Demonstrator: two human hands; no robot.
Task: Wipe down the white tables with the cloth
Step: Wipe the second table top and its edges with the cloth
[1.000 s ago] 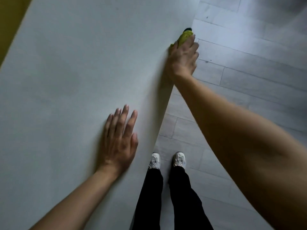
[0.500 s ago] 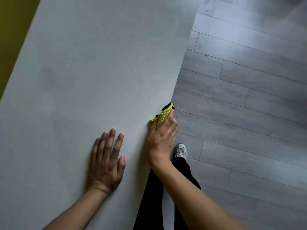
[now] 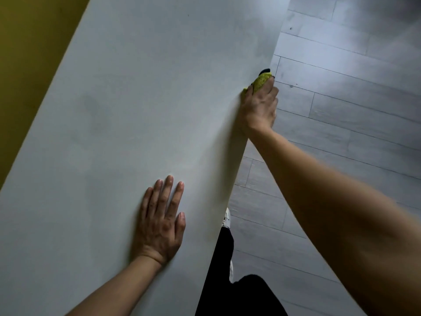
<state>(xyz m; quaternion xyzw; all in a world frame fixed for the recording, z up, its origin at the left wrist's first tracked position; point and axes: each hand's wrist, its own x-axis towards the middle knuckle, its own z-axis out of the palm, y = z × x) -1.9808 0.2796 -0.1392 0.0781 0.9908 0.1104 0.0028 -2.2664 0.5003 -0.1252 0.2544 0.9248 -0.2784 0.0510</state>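
The white table fills the left and middle of the view, its right edge running diagonally from top right to bottom centre. My right hand is clamped over that edge, gripping a yellow-green cloth whose tip sticks out past my fingertips. My left hand lies flat on the tabletop near the edge, palm down, fingers slightly spread, holding nothing.
Grey plank flooring lies to the right of the table. My legs in black trousers and one white shoe stand right against the table edge. A dark yellow surface borders the table on the left.
My right hand slid down the table edge toward me with the cloth, then back up away from me. My left hand stayed flat on the table.
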